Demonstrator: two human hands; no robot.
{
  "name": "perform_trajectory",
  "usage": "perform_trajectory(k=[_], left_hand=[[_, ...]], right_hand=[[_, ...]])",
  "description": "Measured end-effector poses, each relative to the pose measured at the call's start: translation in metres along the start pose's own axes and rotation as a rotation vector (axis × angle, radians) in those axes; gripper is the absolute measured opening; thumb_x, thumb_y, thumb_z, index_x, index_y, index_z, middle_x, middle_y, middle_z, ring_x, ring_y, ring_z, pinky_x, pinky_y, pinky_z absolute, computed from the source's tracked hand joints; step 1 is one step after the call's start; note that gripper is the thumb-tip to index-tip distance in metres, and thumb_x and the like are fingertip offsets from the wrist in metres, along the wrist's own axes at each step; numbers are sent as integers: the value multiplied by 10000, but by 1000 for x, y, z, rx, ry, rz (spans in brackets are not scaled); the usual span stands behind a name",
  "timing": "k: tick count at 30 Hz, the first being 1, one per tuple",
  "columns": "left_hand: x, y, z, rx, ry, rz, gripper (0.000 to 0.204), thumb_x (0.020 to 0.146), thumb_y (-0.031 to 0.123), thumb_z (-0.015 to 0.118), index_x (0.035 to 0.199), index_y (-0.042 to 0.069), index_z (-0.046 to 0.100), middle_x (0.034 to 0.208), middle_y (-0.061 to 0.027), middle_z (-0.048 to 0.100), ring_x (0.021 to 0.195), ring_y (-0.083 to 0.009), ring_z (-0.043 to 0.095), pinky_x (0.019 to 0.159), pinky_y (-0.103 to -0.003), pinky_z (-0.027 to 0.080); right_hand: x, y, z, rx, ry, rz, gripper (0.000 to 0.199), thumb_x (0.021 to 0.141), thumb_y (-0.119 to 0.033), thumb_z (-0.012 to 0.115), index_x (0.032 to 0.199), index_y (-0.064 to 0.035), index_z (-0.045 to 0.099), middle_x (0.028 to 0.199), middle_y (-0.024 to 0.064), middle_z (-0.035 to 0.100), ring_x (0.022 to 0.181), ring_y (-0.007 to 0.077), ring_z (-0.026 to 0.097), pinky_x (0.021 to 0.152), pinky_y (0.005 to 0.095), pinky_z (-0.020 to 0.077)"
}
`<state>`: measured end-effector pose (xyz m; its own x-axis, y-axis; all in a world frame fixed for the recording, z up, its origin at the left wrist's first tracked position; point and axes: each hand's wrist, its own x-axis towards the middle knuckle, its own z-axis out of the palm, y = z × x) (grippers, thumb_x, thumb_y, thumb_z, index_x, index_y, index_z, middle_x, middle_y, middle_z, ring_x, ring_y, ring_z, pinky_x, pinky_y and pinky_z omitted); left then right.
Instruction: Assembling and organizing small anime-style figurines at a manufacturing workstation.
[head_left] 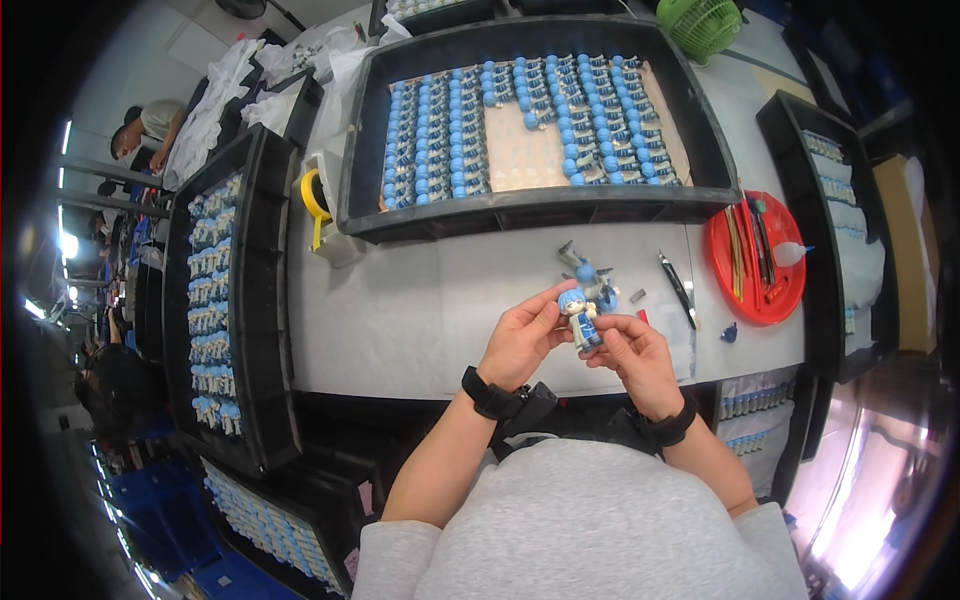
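Your left hand pinches the figure at its left side between thumb and fingers, and your right hand grips it lower on its right, so it sits between both hands over the near part of the table, face toward you. Just beyond it lie loose figures, with a slim tool and then a red dish to the right, and a black tray farther back

Wearer's hands: 2. Black wristbands: 2. Held figurine: 1. Other blue-haired figurines: dozens, too small to count. Green fan: 1. Red dish: 1. Tape dispenser: 1.
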<state>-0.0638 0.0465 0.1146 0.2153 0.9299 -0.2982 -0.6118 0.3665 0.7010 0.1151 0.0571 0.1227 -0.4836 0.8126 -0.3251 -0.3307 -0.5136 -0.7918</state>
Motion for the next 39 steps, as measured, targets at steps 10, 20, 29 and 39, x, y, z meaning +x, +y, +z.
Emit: perform_trajectory(k=[10, 20, 29, 39], left_hand=[[3, -17, 7, -8, 7, -32, 362, 942, 174, 384, 1259, 1, 412, 1119, -91, 538, 998, -168, 532, 860, -320, 437], [-6, -39, -11, -7, 95, -80, 374, 936, 174, 403, 1268, 2, 398, 1110, -85, 540, 996, -169, 531, 864, -317, 431], [-26, -55, -25, 351, 244, -75, 455, 828, 22, 561, 1256, -16, 411, 1096, -61, 537, 948, -135, 541, 797, -271, 464], [-54, -14, -73, 1617, 457, -39, 564, 664, 50, 691, 1172, -36, 462, 989, -168, 540, 764, -263, 550, 726, -306, 467]], right_hand=[[-10, 2, -13, 52, 38, 21, 266, 890, -152, 519, 1069, 46, 514, 948, 120, 597, 808, 169, 610, 726, 262, 505], [-6, 25, -19, 13, 52, 138, 258, 883, -156, 534, 1053, 38, 523, 892, 108, 617, 786, 156, 616, 708, 245, 502], [-5, 70, -31, -72, -2, 204, 233, 881, -136, 535, 1045, 30, 530, 909, 96, 617, 789, 143, 611, 695, 245, 503], [-7, 83, -83, -760, 192, -330, 164, 783, -78, 632, 922, 3, 598, 843, 81, 621, 710, 125, 577, 630, 223, 448]])
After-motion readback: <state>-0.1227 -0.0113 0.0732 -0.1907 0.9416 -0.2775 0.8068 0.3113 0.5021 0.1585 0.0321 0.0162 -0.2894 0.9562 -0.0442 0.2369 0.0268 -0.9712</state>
